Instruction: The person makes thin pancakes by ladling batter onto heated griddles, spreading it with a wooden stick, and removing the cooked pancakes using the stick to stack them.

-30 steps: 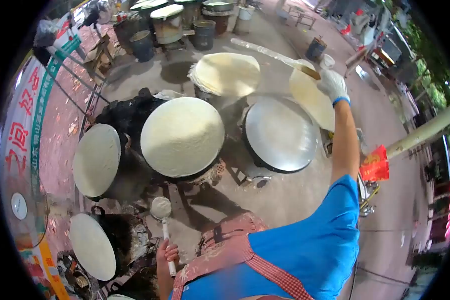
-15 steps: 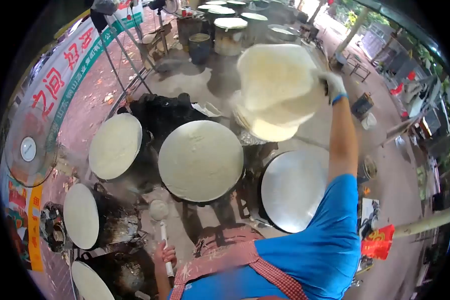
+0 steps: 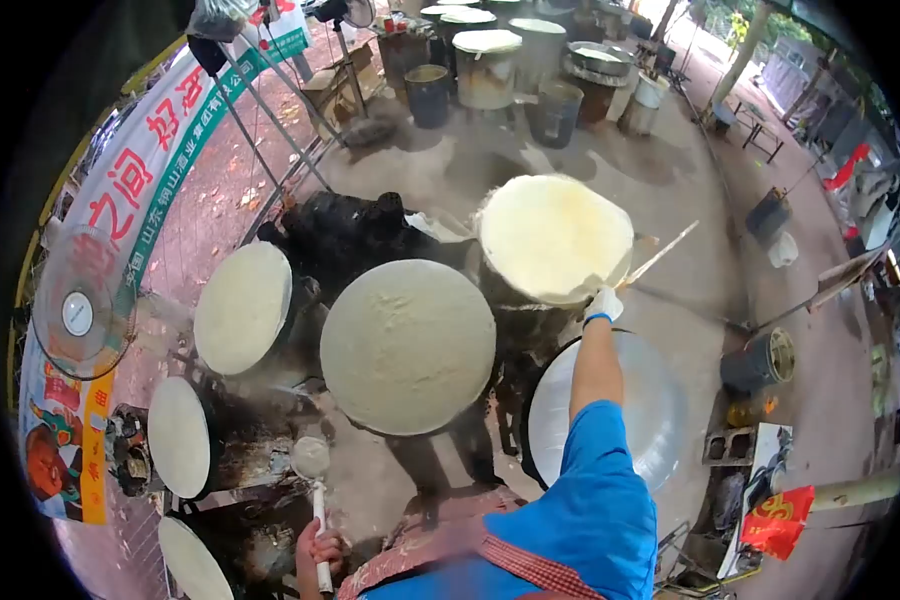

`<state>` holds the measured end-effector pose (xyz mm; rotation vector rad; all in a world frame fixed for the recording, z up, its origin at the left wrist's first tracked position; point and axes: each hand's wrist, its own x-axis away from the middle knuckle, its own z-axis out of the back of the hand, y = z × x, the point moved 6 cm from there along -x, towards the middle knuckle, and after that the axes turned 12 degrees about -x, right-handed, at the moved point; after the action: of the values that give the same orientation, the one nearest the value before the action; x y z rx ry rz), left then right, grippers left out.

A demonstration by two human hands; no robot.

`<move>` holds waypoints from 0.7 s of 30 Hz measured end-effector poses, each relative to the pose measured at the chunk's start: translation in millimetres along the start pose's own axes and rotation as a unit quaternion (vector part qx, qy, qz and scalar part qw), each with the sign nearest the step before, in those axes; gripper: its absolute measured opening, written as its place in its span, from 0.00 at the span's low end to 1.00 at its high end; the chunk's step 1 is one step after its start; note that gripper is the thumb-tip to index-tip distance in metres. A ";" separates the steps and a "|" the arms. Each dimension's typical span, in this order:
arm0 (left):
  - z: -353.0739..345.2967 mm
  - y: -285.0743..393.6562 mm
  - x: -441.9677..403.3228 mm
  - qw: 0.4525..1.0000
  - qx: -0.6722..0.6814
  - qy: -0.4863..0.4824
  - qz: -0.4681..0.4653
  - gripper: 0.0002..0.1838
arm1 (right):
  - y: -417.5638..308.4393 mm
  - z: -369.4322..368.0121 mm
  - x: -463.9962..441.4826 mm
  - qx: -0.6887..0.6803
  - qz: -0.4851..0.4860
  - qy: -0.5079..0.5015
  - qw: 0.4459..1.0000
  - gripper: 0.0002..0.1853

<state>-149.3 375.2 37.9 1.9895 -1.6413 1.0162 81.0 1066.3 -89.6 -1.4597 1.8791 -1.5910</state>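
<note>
My left hand [image 3: 320, 550] is closed round the white handle of a ladle [image 3: 311, 458], whose round bowl looks coated with pale batter. My right hand [image 3: 603, 303], in a pale glove with a blue cuff, is at the near right edge of a stack of thin round pancakes [image 3: 555, 235]. A thin wooden stick [image 3: 662, 254] points away from that glove; the fingers are too small and hidden to show whether they grip it. Below that arm lies a bare shiny round griddle [image 3: 635, 410]. A batter-covered griddle [image 3: 408, 345] is in the middle.
More coated griddles [image 3: 242, 308] [image 3: 180, 437] [image 3: 195, 560] stand on the left over sooty stoves. Several drums and buckets [image 3: 486, 70] line the back. A fan [image 3: 77, 313] and a tripod [image 3: 270, 110] are at the left, a metal bucket [image 3: 760, 360] at the right.
The large pancake that my right hand held up now lies flat on the stack. My right hand moved down and left to the stack's edge, and the wooden stick came into view. The left hand keeps the ladle.
</note>
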 end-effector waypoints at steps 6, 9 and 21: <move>21.4 18.7 20.3 0.999 -0.044 0.008 0.000 0.16 | -10.2 11.4 -41.2 0.359 0.146 0.068 0.919 0.26; 52.2 24.1 31.9 0.999 -0.037 0.001 0.034 0.19 | -81.5 15.3 70.3 0.458 0.212 0.063 0.861 0.28; 151.4 -84.9 90.5 0.967 0.061 -0.074 -0.237 0.10 | 75.4 -31.3 416.2 0.360 -0.076 -0.629 0.685 0.12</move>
<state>-18.1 231.7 15.0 2.4275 -1.0966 0.8161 -167.8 738.5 13.0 -1.5743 0.2756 -0.6911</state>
